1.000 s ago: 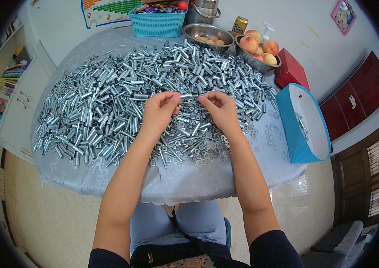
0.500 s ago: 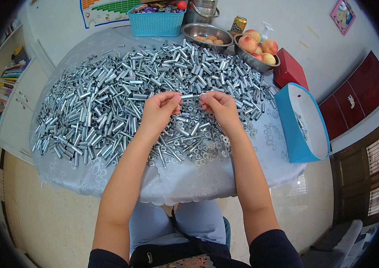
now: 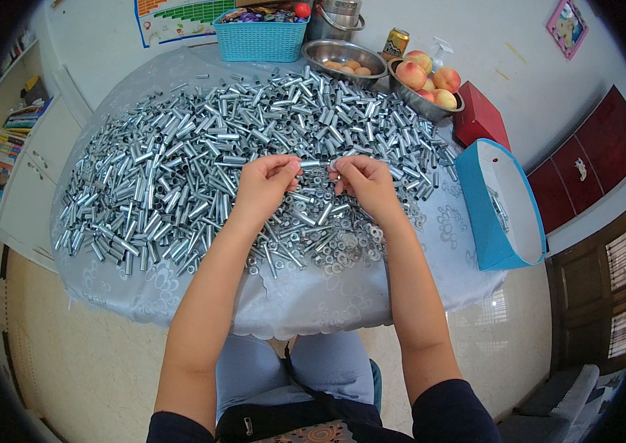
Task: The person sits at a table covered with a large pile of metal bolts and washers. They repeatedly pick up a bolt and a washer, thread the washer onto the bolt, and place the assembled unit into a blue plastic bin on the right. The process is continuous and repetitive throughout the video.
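- My left hand (image 3: pixel 265 184) pinches 1 short metal tube (image 3: pixel 311 163) by its end, thumb and fingers pressed together around it, and holds it level above the heap.
- My right hand (image 3: pixel 363 179) sits just to the right of that tube, fingertips pinched on something small at its other end; it looks like a washer, but it is too small to tell for sure.
- The tube spans the gap between my 2 hands, so both pinches meet on it.
- Below my hands lie loose washers (image 3: pixel 342 251) on the tablecloth (image 3: pixel 313 303), and the big pile of tubes (image 3: pixel 180 170) spreads out to the left and beyond my fingers.
- I judge the grip thin: if either pinch slackens, the small piece could drop into the washers under my right hand and be lost among them.
- The blue bag (image 3: pixel 501 207) stands open well off to the right of my right hand; a careless elbow swing could tip it.
- The bowl of peaches (image 3: pixel 425 92) sits beyond my right hand, near the pile's far edge.
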Tool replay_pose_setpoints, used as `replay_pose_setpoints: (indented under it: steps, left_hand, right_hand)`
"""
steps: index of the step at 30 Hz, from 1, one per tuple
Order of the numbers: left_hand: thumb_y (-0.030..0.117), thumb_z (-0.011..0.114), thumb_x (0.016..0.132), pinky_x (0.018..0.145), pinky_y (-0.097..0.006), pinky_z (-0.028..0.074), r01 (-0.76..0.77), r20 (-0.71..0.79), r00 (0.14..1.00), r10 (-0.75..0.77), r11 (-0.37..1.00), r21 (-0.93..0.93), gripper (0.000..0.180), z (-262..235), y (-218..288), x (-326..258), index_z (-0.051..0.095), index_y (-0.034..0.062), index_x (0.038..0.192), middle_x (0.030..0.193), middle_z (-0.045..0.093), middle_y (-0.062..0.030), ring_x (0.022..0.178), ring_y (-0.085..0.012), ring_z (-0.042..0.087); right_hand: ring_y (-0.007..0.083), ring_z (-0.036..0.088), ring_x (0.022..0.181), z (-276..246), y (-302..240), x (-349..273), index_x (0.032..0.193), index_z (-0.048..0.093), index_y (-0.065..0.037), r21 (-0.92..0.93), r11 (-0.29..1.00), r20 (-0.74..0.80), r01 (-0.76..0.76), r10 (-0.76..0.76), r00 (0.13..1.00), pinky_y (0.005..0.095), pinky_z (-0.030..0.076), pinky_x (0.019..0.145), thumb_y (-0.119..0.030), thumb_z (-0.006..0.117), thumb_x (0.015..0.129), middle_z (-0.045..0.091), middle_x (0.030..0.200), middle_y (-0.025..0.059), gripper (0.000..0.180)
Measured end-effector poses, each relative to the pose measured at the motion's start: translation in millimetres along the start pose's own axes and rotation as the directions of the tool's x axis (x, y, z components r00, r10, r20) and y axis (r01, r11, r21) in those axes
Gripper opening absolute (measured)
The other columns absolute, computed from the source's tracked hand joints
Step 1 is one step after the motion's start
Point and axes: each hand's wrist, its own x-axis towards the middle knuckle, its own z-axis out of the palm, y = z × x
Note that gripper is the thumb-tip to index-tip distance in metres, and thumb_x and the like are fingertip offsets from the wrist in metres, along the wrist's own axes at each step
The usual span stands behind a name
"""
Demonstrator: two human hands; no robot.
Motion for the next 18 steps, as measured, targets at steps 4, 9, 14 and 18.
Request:
replay_pose_setpoints:
  steps: [4, 9, 14, 18]
  left_hand:
    - [0.008, 0.059, 0.085, 0.060, -0.021, 0.050, -0.026, 0.003, 1.000, 0.026, 0.997, 0.075, 0.017, 0.0, -2.8, 0.8, 0.063, -0.0036, 0.097, 0.079, 0.064, -0.0057, 0.066, -0.0088, 0.058]
    - [0.009, 0.060, 0.085, 0.060, -0.021, 0.050, -0.034, 0.015, 0.999, 0.033, 0.998, 0.061, 0.017, 0.4, -1.7, -0.6, 0.063, -0.0034, 0.097, 0.080, 0.064, -0.0061, 0.066, -0.0089, 0.058]
    - [0.012, 0.059, 0.086, 0.065, -0.022, 0.050, 0.012, 0.085, 0.996, -0.014, 1.000, 0.020, 0.021, -1.5, 1.0, -0.6, 0.062, -0.0024, 0.102, 0.084, 0.064, -0.0056, 0.069, -0.0087, 0.057]
    - [0.014, 0.059, 0.087, 0.067, -0.023, 0.050, 0.033, 0.111, 0.993, -0.035, 0.999, 0.025, 0.024, -1.4, 4.1, -2.4, 0.061, -0.0018, 0.104, 0.086, 0.063, -0.0050, 0.071, -0.0085, 0.057]
  right_hand:
    - [0.0079, 0.056, 0.057, 2.3, 6.3, -1.0, 0.090, 0.064, 0.001, -0.078, 0.996, -0.014, 0.050, -0.051, 0.999, 0.0184, 0.039, 0.050, -0.016, 0.054, 0.089, 0.065, 0.079, 0.0061, 0.021]
    - [0.0085, 0.056, 0.056, 3.3, 2.1, -1.7, 0.091, 0.065, 0.003, -0.068, 0.997, -0.008, 0.027, -0.028, 1.000, 0.0197, 0.042, 0.053, -0.016, 0.053, 0.089, 0.065, 0.079, 0.0063, 0.022]
    - [0.0101, 0.057, 0.058, -1.4, -0.4, 0.2, 0.091, 0.063, 0.002, 0.106, 0.991, 0.072, -0.086, 0.079, 0.994, 0.0195, 0.040, 0.051, -0.019, 0.051, 0.089, 0.066, 0.081, 0.0087, 0.025]
    - [0.0103, 0.057, 0.059, -4.0, -2.7, -0.2, 0.092, 0.063, 0.001, 0.167, 0.971, 0.089, -0.171, 0.158, 0.983, 0.0200, 0.041, 0.052, -0.018, 0.052, 0.089, 0.065, 0.083, 0.0081, 0.022]
